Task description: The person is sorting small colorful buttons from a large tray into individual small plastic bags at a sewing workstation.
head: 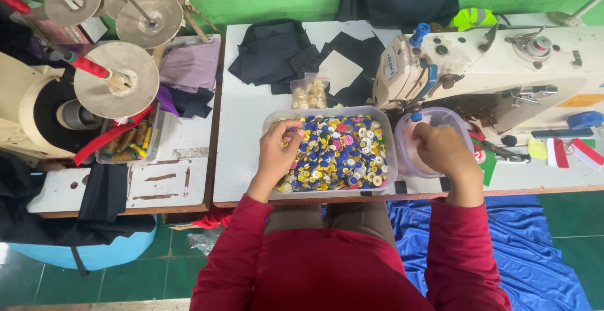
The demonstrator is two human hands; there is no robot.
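The left hand reaches into a clear rectangular plastic tub, its fingers curled down and drawn together over the buttons at the tub's left end; whether a button is pinched between the fingertips cannot be told. The buttons lie heaped under and to the right of that hand: small round discs, smooth and glossy, mostly blue, yellow and white with a few pink ones.

The right hand hangs over a smaller round clear container that touches the tub's right side. Its fingers are bent inward, loosely closed, and what they hold is hidden.

Just behind the tub lies a small clear bag of pale cream buttons, and beyond that a pile of folded dark cloth, soft and matte. Right of the tub, behind the round container, stands a cream-coloured metal sewing machine. Below the tub, past the table edge, glossy blue fabric spreads on the floor.
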